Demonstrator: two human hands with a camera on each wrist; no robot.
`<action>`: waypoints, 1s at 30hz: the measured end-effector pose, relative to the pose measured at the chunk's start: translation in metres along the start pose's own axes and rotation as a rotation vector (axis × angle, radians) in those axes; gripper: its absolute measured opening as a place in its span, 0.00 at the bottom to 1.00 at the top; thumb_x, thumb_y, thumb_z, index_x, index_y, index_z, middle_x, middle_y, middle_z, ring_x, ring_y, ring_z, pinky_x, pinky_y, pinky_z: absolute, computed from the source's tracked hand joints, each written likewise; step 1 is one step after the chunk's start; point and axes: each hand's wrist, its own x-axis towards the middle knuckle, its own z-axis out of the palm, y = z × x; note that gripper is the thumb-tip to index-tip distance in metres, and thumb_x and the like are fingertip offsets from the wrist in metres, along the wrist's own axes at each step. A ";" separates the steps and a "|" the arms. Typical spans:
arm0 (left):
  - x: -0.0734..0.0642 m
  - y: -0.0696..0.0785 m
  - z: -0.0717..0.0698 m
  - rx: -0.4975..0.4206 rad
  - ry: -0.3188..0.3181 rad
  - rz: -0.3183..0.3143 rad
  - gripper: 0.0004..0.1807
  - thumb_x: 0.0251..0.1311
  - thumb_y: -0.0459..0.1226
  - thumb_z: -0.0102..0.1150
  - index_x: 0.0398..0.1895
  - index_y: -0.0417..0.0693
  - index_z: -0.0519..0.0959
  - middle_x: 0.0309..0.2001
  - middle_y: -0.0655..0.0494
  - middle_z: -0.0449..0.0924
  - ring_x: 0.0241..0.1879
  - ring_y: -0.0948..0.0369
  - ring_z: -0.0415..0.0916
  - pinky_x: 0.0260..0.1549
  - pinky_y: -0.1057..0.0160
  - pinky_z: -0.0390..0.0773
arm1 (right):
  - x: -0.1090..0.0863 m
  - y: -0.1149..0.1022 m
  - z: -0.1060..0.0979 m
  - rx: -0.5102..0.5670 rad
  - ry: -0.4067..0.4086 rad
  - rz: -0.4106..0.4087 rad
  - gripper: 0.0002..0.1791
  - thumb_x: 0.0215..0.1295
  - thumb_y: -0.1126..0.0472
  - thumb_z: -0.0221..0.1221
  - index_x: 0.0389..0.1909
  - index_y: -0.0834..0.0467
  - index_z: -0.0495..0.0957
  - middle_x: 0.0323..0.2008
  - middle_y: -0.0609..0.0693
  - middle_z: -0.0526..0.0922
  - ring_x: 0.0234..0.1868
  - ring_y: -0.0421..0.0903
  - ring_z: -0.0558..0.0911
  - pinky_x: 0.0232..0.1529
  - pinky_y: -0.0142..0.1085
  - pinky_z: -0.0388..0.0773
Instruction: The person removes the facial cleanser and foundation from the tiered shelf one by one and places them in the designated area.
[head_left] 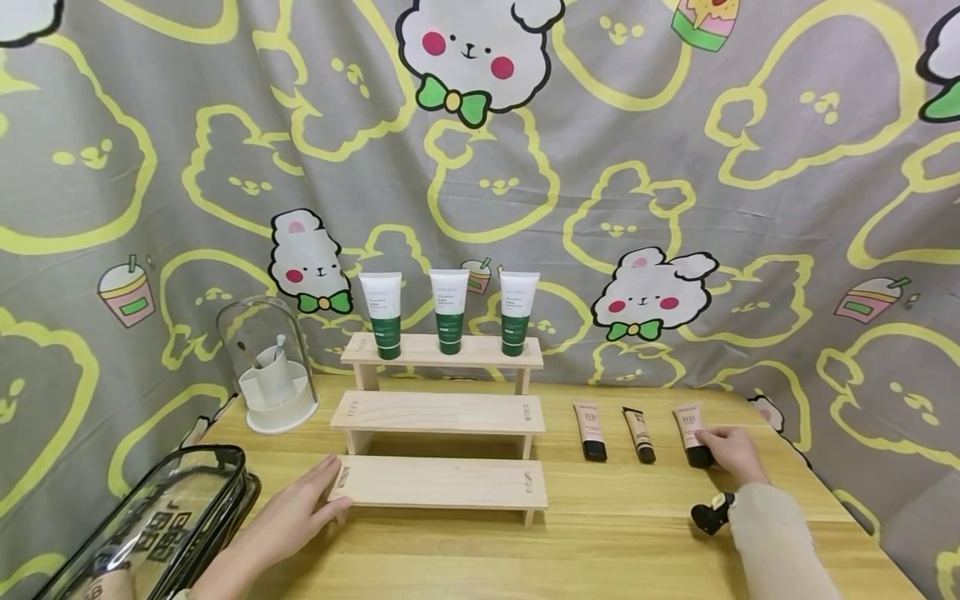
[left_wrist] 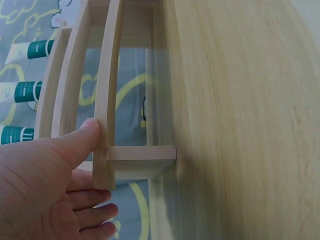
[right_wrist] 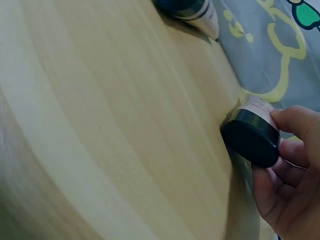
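A stepped wooden display stand [head_left: 442, 482] with three tiers stands mid-table. My left hand [head_left: 296, 508] grips the left end of its lowest tier, the thumb at the front edge and other fingers loosely spread, as the left wrist view shows. At the right, my right hand [head_left: 731, 454] pinches a pink BB cream tube [head_left: 688, 421] near its black cap [right_wrist: 252, 137], thumb on one side and fingers on the other. Left of it lie a slim black-capped tube [head_left: 639, 433] and another pink BB cream tube [head_left: 590, 429].
Three white-and-green tubes [head_left: 450, 312] stand cap-down on the top tier. A white brush holder [head_left: 277, 392] with a clear handle is at the back left. In the front left corner lies a clear black-edged bag [head_left: 157, 517]. A patterned curtain [head_left: 480, 183] hangs behind the table.
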 end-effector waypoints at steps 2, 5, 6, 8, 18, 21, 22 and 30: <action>0.000 0.000 0.000 0.001 -0.001 0.003 0.38 0.62 0.51 0.53 0.62 0.28 0.62 0.63 0.33 0.58 0.61 0.41 0.59 0.56 0.42 0.61 | 0.000 0.000 0.002 -0.017 0.002 0.004 0.28 0.67 0.55 0.50 0.47 0.82 0.69 0.36 0.69 0.76 0.29 0.45 0.77 0.26 0.35 0.79; 0.000 0.000 0.000 -0.002 -0.002 0.001 0.38 0.62 0.52 0.52 0.63 0.28 0.62 0.63 0.33 0.58 0.61 0.41 0.59 0.56 0.42 0.61 | 0.001 -0.001 0.003 -0.030 0.008 0.015 0.29 0.67 0.54 0.50 0.48 0.81 0.69 0.39 0.71 0.75 0.31 0.48 0.77 0.27 0.36 0.79; 0.000 0.000 -0.001 -0.002 -0.004 0.000 0.38 0.62 0.52 0.52 0.63 0.28 0.62 0.63 0.33 0.58 0.61 0.41 0.59 0.56 0.42 0.61 | 0.001 -0.002 0.003 -0.031 0.011 0.020 0.29 0.67 0.53 0.50 0.48 0.81 0.69 0.40 0.71 0.75 0.32 0.49 0.77 0.27 0.36 0.79; 0.000 -0.001 -0.001 -0.002 -0.009 -0.004 0.39 0.61 0.52 0.52 0.63 0.28 0.62 0.63 0.33 0.58 0.61 0.41 0.58 0.56 0.42 0.61 | 0.001 -0.002 0.003 -0.032 0.016 0.025 0.29 0.67 0.53 0.51 0.48 0.80 0.69 0.41 0.72 0.74 0.33 0.50 0.77 0.27 0.36 0.79; 0.000 -0.001 -0.001 0.006 -0.004 -0.002 0.38 0.61 0.51 0.53 0.62 0.28 0.63 0.63 0.32 0.59 0.61 0.41 0.59 0.56 0.43 0.62 | 0.003 0.003 0.004 -0.005 0.034 0.030 0.30 0.65 0.52 0.52 0.48 0.80 0.69 0.43 0.73 0.73 0.32 0.49 0.77 0.26 0.36 0.80; 0.000 0.000 -0.001 0.003 -0.006 -0.002 0.37 0.61 0.51 0.54 0.62 0.28 0.63 0.63 0.32 0.59 0.61 0.41 0.59 0.56 0.43 0.62 | 0.003 0.007 0.004 0.023 0.024 0.042 0.31 0.65 0.52 0.52 0.50 0.80 0.68 0.44 0.74 0.71 0.30 0.45 0.77 0.26 0.36 0.80; 0.000 0.000 -0.002 0.001 -0.007 -0.002 0.37 0.61 0.50 0.54 0.62 0.28 0.63 0.63 0.32 0.59 0.61 0.41 0.59 0.56 0.42 0.61 | 0.003 0.008 0.003 0.030 0.023 0.045 0.31 0.65 0.52 0.52 0.50 0.80 0.68 0.45 0.74 0.71 0.29 0.45 0.77 0.26 0.36 0.80; 0.000 0.000 -0.001 0.000 0.007 0.011 0.37 0.62 0.49 0.54 0.62 0.27 0.63 0.62 0.32 0.59 0.60 0.40 0.59 0.56 0.42 0.61 | 0.002 0.009 0.000 0.036 0.024 0.034 0.31 0.64 0.52 0.54 0.50 0.80 0.68 0.43 0.72 0.73 0.30 0.46 0.77 0.26 0.36 0.80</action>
